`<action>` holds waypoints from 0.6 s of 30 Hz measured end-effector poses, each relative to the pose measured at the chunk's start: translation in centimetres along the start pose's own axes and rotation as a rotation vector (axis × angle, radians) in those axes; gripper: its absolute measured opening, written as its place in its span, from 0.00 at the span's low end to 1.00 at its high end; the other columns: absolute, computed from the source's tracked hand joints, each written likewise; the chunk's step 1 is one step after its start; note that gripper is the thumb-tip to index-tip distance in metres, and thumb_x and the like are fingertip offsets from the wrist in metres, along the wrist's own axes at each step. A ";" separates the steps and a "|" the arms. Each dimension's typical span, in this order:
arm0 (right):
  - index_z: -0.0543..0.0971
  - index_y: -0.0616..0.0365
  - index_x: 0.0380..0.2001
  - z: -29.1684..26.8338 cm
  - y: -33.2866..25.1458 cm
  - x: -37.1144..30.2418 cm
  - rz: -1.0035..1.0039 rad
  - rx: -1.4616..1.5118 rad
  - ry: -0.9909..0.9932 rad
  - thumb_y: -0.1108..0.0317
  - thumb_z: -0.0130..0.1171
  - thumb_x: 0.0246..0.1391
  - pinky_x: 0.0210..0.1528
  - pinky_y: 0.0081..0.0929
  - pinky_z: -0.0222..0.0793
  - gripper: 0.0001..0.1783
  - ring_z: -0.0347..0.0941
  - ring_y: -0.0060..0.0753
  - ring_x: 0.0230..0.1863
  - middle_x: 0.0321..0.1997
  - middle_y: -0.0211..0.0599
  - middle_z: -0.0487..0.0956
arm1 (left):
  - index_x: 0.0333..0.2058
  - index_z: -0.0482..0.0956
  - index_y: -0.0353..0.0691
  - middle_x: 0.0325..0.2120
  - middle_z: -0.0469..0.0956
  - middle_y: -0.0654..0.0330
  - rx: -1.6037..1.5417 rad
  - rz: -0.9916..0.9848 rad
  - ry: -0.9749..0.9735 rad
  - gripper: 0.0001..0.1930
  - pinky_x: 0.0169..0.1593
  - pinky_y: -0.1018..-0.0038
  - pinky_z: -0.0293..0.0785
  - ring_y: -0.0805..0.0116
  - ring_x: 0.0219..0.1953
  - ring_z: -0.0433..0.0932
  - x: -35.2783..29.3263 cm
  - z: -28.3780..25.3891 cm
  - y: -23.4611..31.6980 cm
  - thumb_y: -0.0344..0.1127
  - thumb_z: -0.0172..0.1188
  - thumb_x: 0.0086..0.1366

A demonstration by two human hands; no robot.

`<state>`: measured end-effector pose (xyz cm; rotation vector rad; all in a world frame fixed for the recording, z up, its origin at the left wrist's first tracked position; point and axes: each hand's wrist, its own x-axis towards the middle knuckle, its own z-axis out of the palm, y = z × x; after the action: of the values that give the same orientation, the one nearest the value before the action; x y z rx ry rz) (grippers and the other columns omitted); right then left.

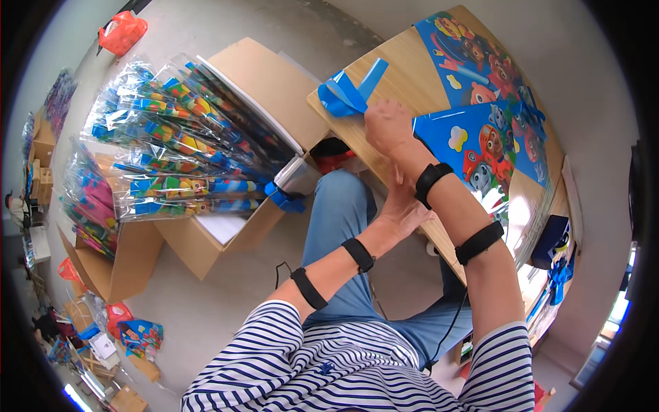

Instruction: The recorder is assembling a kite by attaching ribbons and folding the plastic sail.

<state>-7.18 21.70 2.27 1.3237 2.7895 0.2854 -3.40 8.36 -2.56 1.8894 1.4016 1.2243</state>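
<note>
Over the wooden tabletop (pixel 357 135), my right hand (pixel 390 126) is closed. A glossy blue ribbon (pixel 343 94) runs out from it, looped toward the table's left corner. My left hand (pixel 405 204) is lower, beside the table's near edge and close under my right wrist. Its fingers look stretched apart, though some are hidden behind my right forearm, and nothing shows in it. To the right of my right hand lies a blue printed sheet (pixel 456 139) with cartoon figures. Another cartoon-printed sheet (pixel 446 62) lies beyond it.
At the left stands an open cardboard box (pixel 264 89) packed with plastic-wrapped, colourful folded items (pixel 185 137). A second carton (pixel 137 257) with pink wrapped items is behind it. A red plastic bag (pixel 122 33) sits on the floor. Blue ribbons (pixel 561 275) hang at the table's right end.
</note>
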 end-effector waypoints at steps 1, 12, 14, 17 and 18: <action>0.87 0.57 0.33 0.2 0.2 0.2 0.066 0.137 0.011 0.65 0.63 0.50 0.41 0.43 0.74 0.11 0.81 0.48 0.42 0.36 0.43 0.85 | 0.62 0.71 0.47 0.61 0.70 0.53 0.117 0.020 0.017 0.32 0.71 0.45 0.50 0.49 0.69 0.60 -0.1 0.0 -0.1 0.56 0.61 0.64; 0.79 0.69 0.44 -0.4 12.0 -4.9 0.762 2.439 0.124 0.74 0.66 0.56 0.47 0.49 0.78 0.13 0.80 0.47 0.37 0.36 0.47 0.82 | 0.60 0.73 0.36 0.56 0.69 0.46 0.625 0.084 -0.176 0.43 0.69 0.27 0.50 0.36 0.67 0.64 -0.2 -2.0 1.3 0.62 0.71 0.53; 0.77 0.69 0.46 -0.6 15.5 -8.8 0.659 2.616 0.228 0.77 0.68 0.53 0.50 0.50 0.77 0.17 0.79 0.46 0.37 0.35 0.45 0.81 | 0.58 0.74 0.38 0.55 0.69 0.47 0.696 0.105 -0.197 0.42 0.67 0.28 0.53 0.39 0.67 0.65 -0.1 -2.3 1.9 0.63 0.72 0.53; 0.77 0.66 0.46 -0.7 20.5 -16.4 0.629 2.766 0.511 0.78 0.68 0.55 0.58 0.54 0.73 0.16 0.78 0.45 0.41 0.38 0.43 0.80 | 0.57 0.76 0.38 0.54 0.71 0.48 0.702 0.112 -0.213 0.43 0.66 0.27 0.53 0.44 0.65 0.67 0.2 -2.7 2.5 0.63 0.73 0.50; 0.77 0.66 0.46 -0.6 21.7 -19.2 0.676 2.812 0.630 0.78 0.65 0.58 0.61 0.55 0.71 0.14 0.77 0.44 0.42 0.39 0.42 0.81 | 0.56 0.77 0.38 0.54 0.71 0.48 0.708 0.115 -0.228 0.42 0.66 0.27 0.53 0.45 0.65 0.67 0.3 -2.8 2.7 0.63 0.73 0.50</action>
<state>21.53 20.25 6.04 -0.5605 -0.1749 1.7234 -4.52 7.29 1.03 2.5001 1.7572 0.5459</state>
